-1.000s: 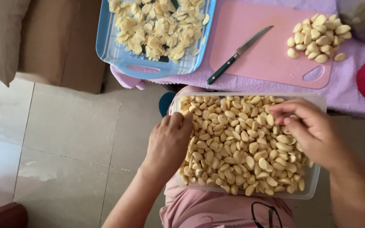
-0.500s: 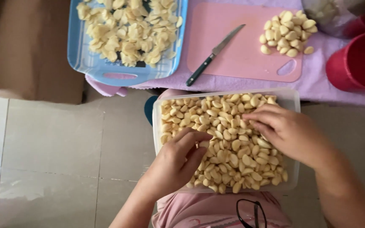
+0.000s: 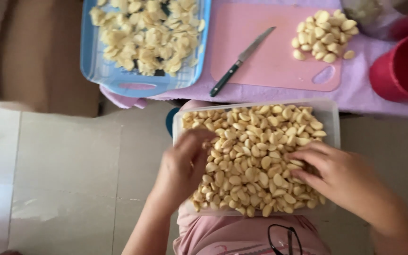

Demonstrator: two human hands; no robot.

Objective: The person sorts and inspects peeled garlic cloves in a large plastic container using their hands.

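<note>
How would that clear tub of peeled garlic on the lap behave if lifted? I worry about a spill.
The clear tub looks thin-walled, so it may flex. Heaped with garlic cloves, it is probably heavy. Loose rounded cloves would likely slide if it tilts.

A home kitchen corner: tiled floor (image 3: 62, 165), pink cutting board (image 3: 270, 56) with knife (image 3: 242, 61), trays of garlic.
</note>
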